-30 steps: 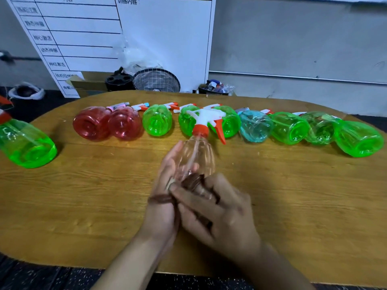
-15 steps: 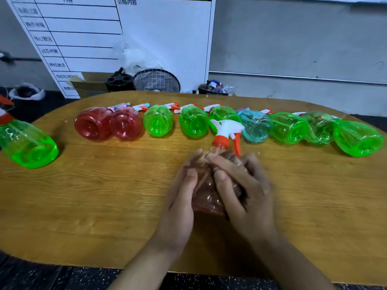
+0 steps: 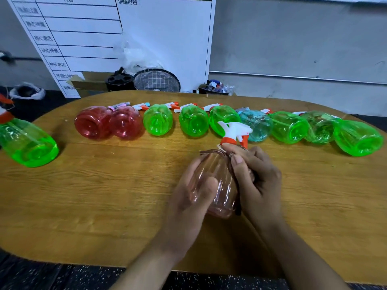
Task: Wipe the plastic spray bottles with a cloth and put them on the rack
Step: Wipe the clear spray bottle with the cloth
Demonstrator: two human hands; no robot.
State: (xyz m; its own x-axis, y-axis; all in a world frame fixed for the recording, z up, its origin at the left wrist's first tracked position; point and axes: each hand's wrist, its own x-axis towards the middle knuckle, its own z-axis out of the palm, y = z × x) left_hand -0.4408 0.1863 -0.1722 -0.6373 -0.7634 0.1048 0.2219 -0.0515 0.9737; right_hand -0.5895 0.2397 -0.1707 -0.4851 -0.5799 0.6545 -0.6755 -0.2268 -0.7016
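A clear pinkish spray bottle [image 3: 217,185] is held just above the wooden table [image 3: 104,195], nozzle pointing away. The left hand [image 3: 194,197] is wrapped round its body in a firm grip; the right hand [image 3: 257,181] is curled round its shoulder, pressing a dark brown cloth [image 3: 232,164] against the plastic. A row of bottles [image 3: 193,123] is laid on its side along the far edge, red, green and blue, and one green bottle [image 3: 29,145] lies apart at the left. Behind the table a white board [image 3: 125,38] is leant against a grey wall [image 3: 293,38], with a box [image 3: 92,83] and a wire basket [image 3: 157,80] at its foot.
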